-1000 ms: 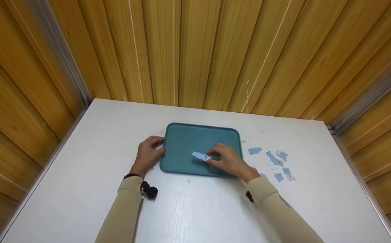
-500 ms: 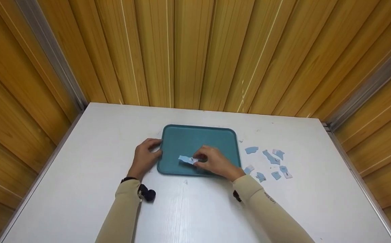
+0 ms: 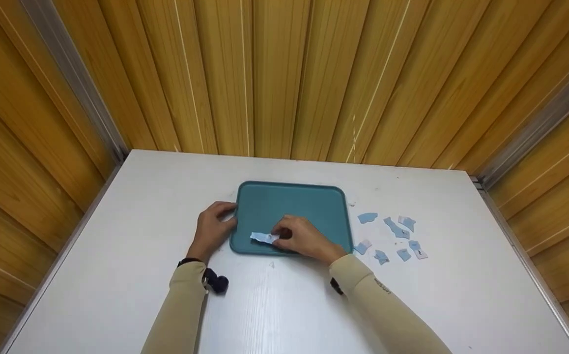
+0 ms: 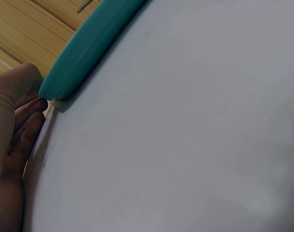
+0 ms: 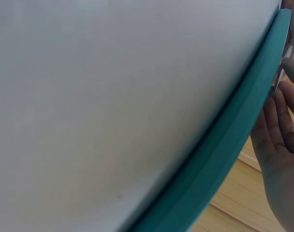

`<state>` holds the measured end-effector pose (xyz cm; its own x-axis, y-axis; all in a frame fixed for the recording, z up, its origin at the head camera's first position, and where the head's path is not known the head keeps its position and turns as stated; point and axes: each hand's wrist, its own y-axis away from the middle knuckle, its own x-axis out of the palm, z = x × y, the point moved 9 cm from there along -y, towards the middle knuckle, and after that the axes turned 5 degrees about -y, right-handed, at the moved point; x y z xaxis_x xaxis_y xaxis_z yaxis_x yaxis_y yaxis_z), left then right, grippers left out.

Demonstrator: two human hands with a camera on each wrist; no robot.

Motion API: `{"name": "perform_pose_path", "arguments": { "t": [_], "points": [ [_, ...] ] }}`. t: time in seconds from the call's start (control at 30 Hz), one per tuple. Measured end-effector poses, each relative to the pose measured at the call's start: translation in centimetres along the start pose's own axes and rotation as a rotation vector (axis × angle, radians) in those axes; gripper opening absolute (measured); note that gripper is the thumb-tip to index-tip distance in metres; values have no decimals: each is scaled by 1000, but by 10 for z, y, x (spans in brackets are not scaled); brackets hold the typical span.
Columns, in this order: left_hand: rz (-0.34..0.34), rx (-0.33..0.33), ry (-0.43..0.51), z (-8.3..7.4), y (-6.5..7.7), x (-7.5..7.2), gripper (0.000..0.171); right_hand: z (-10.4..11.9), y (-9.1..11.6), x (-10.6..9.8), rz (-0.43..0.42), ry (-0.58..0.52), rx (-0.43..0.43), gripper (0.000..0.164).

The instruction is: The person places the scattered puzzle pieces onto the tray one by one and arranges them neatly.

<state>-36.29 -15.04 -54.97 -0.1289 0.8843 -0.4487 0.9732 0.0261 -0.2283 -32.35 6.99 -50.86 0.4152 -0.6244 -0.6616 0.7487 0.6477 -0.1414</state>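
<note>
In the head view my right hand (image 3: 304, 240) pinches a torn strip of light-blue paper (image 3: 263, 238) between thumb and fingers. The strip is low over the near-left part of a teal tray (image 3: 294, 199); whether it touches the surface I cannot tell. The right wrist view shows the strip as a thin pale edge (image 5: 284, 67) at the fingertips, beyond the tray's side wall (image 5: 224, 140). My left hand (image 3: 211, 228) holds the tray's left edge, thumb and fingers against the rim. In the left wrist view its fingers (image 4: 28, 135) are at the tray's corner (image 4: 65, 82).
Several torn light-blue paper pieces lie on the white table (image 3: 166, 196) right of the tray, among them a long piece (image 3: 396, 228) and a curved piece (image 3: 367, 217). One piece (image 3: 362, 247) lies close to the tray's right side. Wood-patterned panels (image 3: 274, 78) surround the table.
My right hand has moved left and nearer to me over the tray, carrying the paper strip. The left hand has stayed at the tray's edge. Paper pieces formerly behind the right arm now show.
</note>
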Motion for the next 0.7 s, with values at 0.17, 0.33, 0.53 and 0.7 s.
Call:
{"name": "perform_pose_path", "arguments": {
  "t": [0.17,0.33,0.53,0.7],
  "points": [
    [0,-7,-1,-1,0,1,35,3,-5,6,29,5,-19,20],
    [7,-9,8,-2,2,1,35,3,-10,13,61,-25,15,23],
    [14,-20,10,-2,3,0,34,4,-15,19,72,-26,29,22],
    [22,-42,19,0,2,0,34,7,-18,20,79,-24,29,21]
  ]
}}
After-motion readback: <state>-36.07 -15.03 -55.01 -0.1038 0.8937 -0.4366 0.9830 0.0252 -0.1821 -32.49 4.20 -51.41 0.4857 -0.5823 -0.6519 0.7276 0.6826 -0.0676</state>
